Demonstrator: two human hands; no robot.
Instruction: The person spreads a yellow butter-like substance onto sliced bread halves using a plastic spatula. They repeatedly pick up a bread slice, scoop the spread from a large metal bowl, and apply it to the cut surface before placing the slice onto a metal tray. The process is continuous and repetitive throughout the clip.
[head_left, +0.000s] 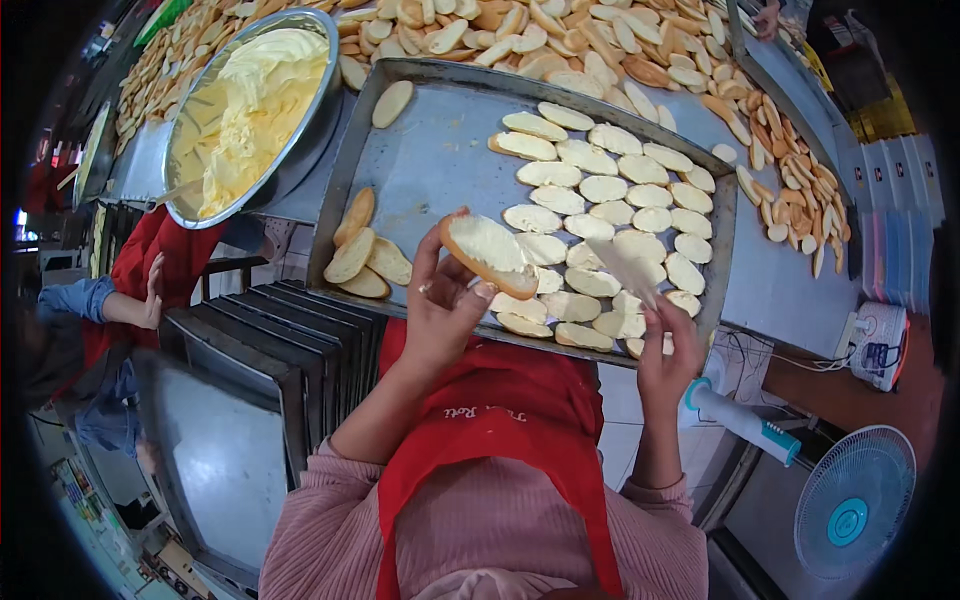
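Observation:
My left hand (450, 300) holds a bread slice (491, 251), its upper face coated with pale cream, above a metal baking tray (442, 172). In my right hand (667, 337) is a spatula (626, 270), blurred, over the coated slices. Many cream-topped slices (559, 199) lie in rows across the tray's right part. Several bare slices (367, 262) rest at its lower left, and one more (392, 104) in its upper left corner. Left of the tray stands a metal bowl (330, 45) of yellow cream (255, 112), with a utensil handle (176, 193) over its rim.
Heaped bread slices (465, 34) cover the table's far side and reach right (806, 172). Dark trays (300, 330) stand on edge below left, beside a person in a red apron (161, 255). A fan (855, 502) is at lower right. Another person's hand (766, 21) shows at upper right.

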